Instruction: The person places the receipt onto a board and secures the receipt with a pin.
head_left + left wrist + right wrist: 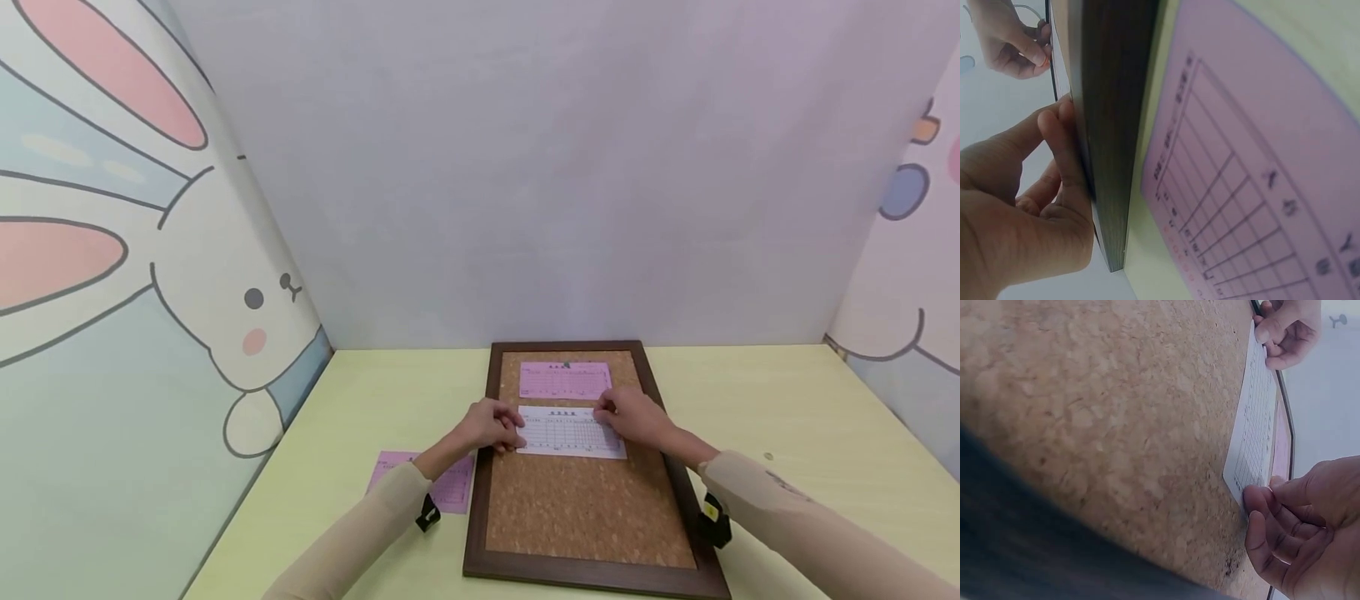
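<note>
I am pinching a white rectangular paper form (562,434) at both ends over the brown, wood-framed cork board (585,508).
My left hand (491,423) is gripping its left edge, near the board's left edge, and my right hand (633,414) is gripping near its upper right corner; thumb and fingers are closing on the paper at each side. I suppose I am holding two ends so that the sheet is lying straight, just below a pink rectangular paper form (564,382) near the board's top edge. The board is resting on the pale yellow-green tabletop (337,500), its top end reaching the back edge. Beside its left edge a second pink paper form (452,487) is lying, probably within easy reach of my left hand.
</note>
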Motion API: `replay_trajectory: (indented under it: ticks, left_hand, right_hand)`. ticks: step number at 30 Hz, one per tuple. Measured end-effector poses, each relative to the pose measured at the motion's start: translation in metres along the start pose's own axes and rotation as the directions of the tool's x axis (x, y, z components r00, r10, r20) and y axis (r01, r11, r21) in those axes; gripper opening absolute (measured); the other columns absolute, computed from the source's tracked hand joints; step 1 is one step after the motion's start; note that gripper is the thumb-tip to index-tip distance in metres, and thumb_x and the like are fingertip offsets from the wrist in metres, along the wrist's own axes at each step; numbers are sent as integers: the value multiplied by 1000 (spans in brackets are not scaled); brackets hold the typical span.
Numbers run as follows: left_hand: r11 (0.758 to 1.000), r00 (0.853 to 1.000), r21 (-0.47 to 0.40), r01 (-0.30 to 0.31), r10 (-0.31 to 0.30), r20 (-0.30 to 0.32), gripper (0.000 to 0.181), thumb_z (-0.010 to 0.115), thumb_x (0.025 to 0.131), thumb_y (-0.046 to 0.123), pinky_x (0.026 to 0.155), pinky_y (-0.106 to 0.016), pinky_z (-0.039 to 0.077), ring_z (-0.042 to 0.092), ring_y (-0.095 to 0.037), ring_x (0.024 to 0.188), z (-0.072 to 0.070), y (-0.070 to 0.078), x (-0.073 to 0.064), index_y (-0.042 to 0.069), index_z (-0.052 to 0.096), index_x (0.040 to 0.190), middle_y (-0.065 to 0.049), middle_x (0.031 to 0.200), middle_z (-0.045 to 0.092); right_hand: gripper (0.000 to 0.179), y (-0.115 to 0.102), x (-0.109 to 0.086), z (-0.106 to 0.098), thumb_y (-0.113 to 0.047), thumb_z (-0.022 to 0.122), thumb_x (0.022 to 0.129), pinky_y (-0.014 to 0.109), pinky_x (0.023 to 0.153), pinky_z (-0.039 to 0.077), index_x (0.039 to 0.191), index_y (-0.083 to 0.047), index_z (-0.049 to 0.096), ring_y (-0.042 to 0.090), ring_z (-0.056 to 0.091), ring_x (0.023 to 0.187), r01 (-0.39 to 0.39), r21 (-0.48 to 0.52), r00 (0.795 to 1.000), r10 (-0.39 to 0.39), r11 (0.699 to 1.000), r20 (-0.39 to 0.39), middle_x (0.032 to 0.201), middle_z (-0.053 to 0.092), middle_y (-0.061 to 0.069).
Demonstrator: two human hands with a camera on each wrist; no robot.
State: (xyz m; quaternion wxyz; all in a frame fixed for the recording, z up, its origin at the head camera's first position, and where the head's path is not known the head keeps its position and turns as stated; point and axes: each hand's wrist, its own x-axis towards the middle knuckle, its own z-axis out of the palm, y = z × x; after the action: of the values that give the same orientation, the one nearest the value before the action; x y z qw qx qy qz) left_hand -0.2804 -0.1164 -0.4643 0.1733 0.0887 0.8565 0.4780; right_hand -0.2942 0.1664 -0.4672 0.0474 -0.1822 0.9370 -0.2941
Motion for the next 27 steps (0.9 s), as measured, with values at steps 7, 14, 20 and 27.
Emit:
replay_trajectory:
  ticks: [7,14,20,27]
  left_hand:
    - [1000,1000,-2,2,-2,10,18,83,81,-2,48,-18,52,61,-8,52,-1,-1,0,-2,73,96,0,66,66]
    - [1000,1000,-9,4,-4,18,18,82,82,-1,48,-18,52,61,-9,52,-2,-1,0,-3,73,97,-2,67,67]
    - [1000,1000,-17,6,-5,22,19,83,81,-1,48,-18,52,61,-9,52,-1,0,2,-3,73,97,-1,66,66]
    - [1000,1000,-5,28,-27,4,18,84,80,1,47,-18,51,59,-9,51,-1,-2,3,0,73,95,-1,66,64]
  right_hand:
    - [8,-6,11,7,-9,68,97,23,54,42,98,-1,70,12,54,62,-52,8,998,52,999,18,77,62,4]
    - [9,-9,19,10,-11,70,96,25,57,40,94,-3,72,14,52,65,-20,-3,1000,20,1000,0,73,60,2]
    - [11,-12,24,12,-16,68,98,25,56,40,97,-5,73,13,52,63,-64,38,997,63,997,44,71,59,0]
    - [12,-16,23,11,-13,66,99,25,56,41,98,-2,73,13,52,63,-82,118,994,73,990,77,71,58,1]
